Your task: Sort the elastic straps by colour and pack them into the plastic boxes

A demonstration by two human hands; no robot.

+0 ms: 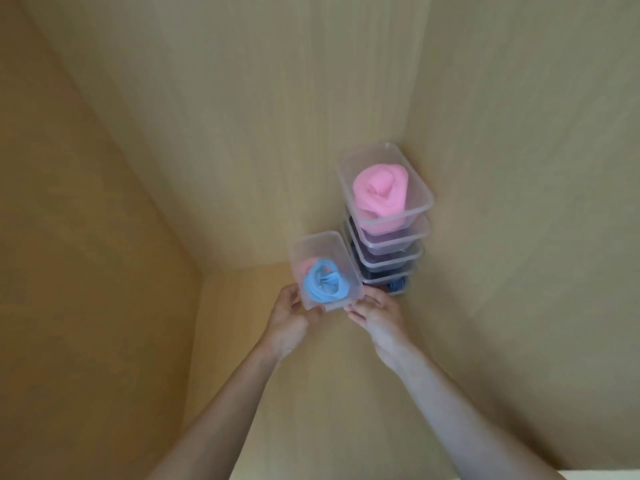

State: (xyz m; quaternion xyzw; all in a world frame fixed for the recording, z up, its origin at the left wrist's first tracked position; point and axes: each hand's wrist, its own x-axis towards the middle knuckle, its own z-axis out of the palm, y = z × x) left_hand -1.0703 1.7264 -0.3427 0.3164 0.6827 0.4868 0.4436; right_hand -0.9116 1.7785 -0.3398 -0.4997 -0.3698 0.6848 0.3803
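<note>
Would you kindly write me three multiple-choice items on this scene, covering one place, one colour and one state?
1. Where does the stack of boxes stand relative to the held box?
A. To its left
B. To its right, in the corner
C. On top of it

2. What colour is the strap in the top box?
A. Green
B. Yellow
C. Pink

3. How is the held box supported?
A. By one hand alone
B. By both hands
C. Nothing touches it

Key: 1 B, the stack fills the corner on the right. 2 C, the rolled strap is plainly pink. 3 B, the left hand and right hand each grip its near end.
</note>
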